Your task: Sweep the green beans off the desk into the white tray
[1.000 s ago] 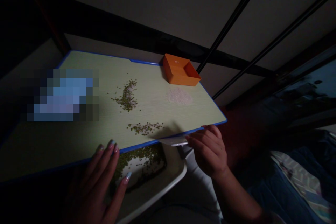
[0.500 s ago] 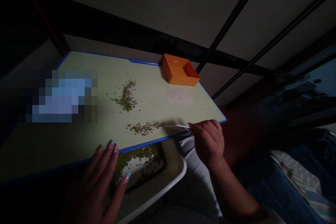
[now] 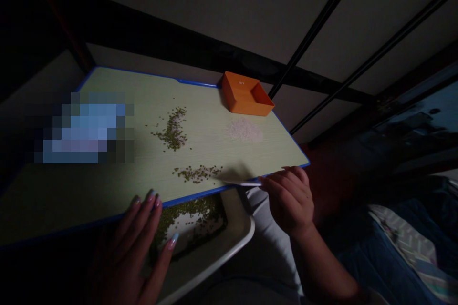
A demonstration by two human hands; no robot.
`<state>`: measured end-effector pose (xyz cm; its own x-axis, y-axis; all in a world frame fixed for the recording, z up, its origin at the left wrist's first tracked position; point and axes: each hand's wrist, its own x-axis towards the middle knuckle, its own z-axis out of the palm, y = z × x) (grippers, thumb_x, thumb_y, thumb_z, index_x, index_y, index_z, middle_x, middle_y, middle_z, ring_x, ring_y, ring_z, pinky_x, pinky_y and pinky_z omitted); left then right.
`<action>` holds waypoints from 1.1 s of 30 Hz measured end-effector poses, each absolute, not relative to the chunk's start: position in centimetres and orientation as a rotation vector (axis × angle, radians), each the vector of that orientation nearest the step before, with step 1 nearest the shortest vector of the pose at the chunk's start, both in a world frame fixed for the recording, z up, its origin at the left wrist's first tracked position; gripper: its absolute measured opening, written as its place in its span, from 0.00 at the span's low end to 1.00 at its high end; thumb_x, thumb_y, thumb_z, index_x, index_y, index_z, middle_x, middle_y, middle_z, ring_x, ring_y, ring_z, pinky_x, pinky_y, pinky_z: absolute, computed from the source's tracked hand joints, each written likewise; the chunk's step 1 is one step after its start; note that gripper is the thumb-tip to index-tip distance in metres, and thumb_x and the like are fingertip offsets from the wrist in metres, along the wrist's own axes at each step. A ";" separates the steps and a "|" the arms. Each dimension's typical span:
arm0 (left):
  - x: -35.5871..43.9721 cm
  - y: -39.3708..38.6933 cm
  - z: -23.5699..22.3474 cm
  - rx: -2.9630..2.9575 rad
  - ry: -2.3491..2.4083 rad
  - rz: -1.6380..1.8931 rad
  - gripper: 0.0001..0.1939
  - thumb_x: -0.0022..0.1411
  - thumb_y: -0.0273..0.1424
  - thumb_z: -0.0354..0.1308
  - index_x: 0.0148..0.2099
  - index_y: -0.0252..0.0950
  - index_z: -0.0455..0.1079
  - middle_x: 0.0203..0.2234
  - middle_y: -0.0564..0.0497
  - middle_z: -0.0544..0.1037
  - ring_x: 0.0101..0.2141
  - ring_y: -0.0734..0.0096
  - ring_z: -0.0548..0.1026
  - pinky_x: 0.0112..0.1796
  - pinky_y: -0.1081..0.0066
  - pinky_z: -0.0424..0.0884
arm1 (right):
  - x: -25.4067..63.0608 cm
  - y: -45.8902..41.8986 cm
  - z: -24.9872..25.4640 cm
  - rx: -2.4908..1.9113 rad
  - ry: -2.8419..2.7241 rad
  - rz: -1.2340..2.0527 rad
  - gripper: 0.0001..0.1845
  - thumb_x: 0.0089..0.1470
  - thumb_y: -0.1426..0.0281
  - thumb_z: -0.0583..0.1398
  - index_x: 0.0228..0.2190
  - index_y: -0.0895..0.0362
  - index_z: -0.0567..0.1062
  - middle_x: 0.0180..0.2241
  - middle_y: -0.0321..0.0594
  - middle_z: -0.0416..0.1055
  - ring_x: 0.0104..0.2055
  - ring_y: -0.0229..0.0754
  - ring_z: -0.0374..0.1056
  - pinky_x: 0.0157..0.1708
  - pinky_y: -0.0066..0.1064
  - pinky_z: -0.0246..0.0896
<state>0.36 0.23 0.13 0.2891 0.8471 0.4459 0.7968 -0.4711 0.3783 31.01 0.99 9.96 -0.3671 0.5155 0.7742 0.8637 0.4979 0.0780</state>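
My right hand (image 3: 291,198) pinches a thin white flat piece, like a card (image 3: 246,183), held low at the table's near edge. Its tip lies close to the right end of a small spread of green beans mixed with white grains (image 3: 196,173). Farther back sits a second mixed heap of green beans and white grains (image 3: 174,131). To the right is a heap of white grains, like rice (image 3: 245,130). My left hand (image 3: 138,248) rests with fingers stretched out at the near edge, thumb over a white tub (image 3: 246,228) that has green beans in it.
The pale table (image 3: 121,83) has a blue rim. An orange open box (image 3: 248,104) stands at its back right. A blurred-out bluish patch (image 3: 89,126) covers something at the left. Dark blue fabric (image 3: 379,248) lies at the lower right, and a panelled wall is behind.
My right hand has moved slightly right and toward me, and the card now lies lower and flatter, nearer the blue rim. My left hand has stayed put.
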 end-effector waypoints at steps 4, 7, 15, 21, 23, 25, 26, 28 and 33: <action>0.3 0.3 0.1 2.464 1.574 0.910 0.35 0.63 0.39 0.50 0.71 0.48 0.45 0.69 0.51 0.60 0.68 0.53 0.57 0.60 0.48 0.63 | 30.8 1.2 9.7 -1.154 -2.028 -0.613 0.09 0.61 0.79 0.59 0.42 0.57 0.75 0.30 0.39 0.78 0.33 0.39 0.70 0.42 0.39 0.61; 0.3 0.3 0.2 2.468 1.564 0.927 0.35 0.63 0.39 0.50 0.71 0.48 0.45 0.69 0.51 0.61 0.68 0.53 0.58 0.59 0.48 0.64 | 30.4 1.5 9.5 -1.153 -2.012 -0.595 0.09 0.62 0.78 0.59 0.43 0.57 0.75 0.29 0.38 0.77 0.32 0.39 0.69 0.40 0.38 0.61; 0.3 0.1 0.2 2.423 1.569 0.923 0.36 0.63 0.38 0.50 0.70 0.51 0.44 0.69 0.52 0.61 0.68 0.55 0.58 0.62 0.46 0.63 | 29.5 1.3 10.2 -1.095 -2.070 -0.543 0.10 0.62 0.79 0.56 0.41 0.56 0.75 0.30 0.37 0.78 0.33 0.38 0.70 0.45 0.40 0.61; 0.4 0.1 0.4 2.408 1.587 0.941 0.35 0.63 0.39 0.50 0.70 0.51 0.45 0.69 0.53 0.61 0.68 0.55 0.57 0.62 0.48 0.61 | 29.6 1.0 10.4 -1.113 -2.035 -0.558 0.10 0.62 0.79 0.56 0.42 0.55 0.75 0.31 0.35 0.78 0.34 0.38 0.71 0.49 0.41 0.60; 0.4 0.1 0.4 2.408 1.586 0.928 0.35 0.63 0.40 0.49 0.70 0.51 0.44 0.69 0.54 0.60 0.68 0.55 0.57 0.62 0.48 0.61 | 29.6 0.9 10.2 -1.119 -2.027 -0.569 0.10 0.62 0.78 0.57 0.42 0.57 0.75 0.32 0.37 0.79 0.35 0.38 0.72 0.49 0.42 0.60; 0.4 0.1 0.4 2.403 1.590 0.917 0.35 0.64 0.40 0.49 0.70 0.52 0.44 0.69 0.54 0.60 0.68 0.54 0.57 0.62 0.46 0.61 | 29.6 0.8 10.1 -1.109 -2.040 -0.576 0.09 0.63 0.79 0.57 0.42 0.58 0.75 0.32 0.38 0.79 0.35 0.38 0.72 0.49 0.42 0.60; 0.4 0.1 0.4 2.398 1.594 0.915 0.35 0.64 0.41 0.48 0.70 0.52 0.43 0.69 0.54 0.60 0.68 0.54 0.57 0.62 0.45 0.62 | 29.6 0.8 10.0 -1.108 -2.050 -0.581 0.09 0.63 0.79 0.57 0.42 0.58 0.75 0.32 0.38 0.79 0.34 0.38 0.72 0.49 0.42 0.61; 0.5 0.1 0.3 2.390 1.593 0.917 0.35 0.64 0.40 0.49 0.70 0.53 0.43 0.69 0.54 0.61 0.68 0.54 0.57 0.62 0.44 0.62 | 29.6 0.6 9.8 -1.117 -2.071 -0.590 0.10 0.63 0.78 0.56 0.42 0.57 0.75 0.32 0.37 0.80 0.34 0.38 0.72 0.50 0.42 0.60; 0.3 0.1 0.3 2.400 1.589 0.895 0.36 0.63 0.40 0.50 0.71 0.51 0.44 0.69 0.52 0.61 0.69 0.52 0.57 0.62 0.43 0.62 | 30.0 0.4 9.0 -1.161 -2.089 -0.634 0.12 0.63 0.77 0.56 0.44 0.54 0.75 0.35 0.37 0.81 0.36 0.39 0.74 0.51 0.43 0.61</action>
<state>0.34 0.11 0.33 0.2710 0.8737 0.4039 0.7986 -0.4384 0.4125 29.96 0.44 9.03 -0.3907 0.5490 0.7389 0.8671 0.4890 0.0952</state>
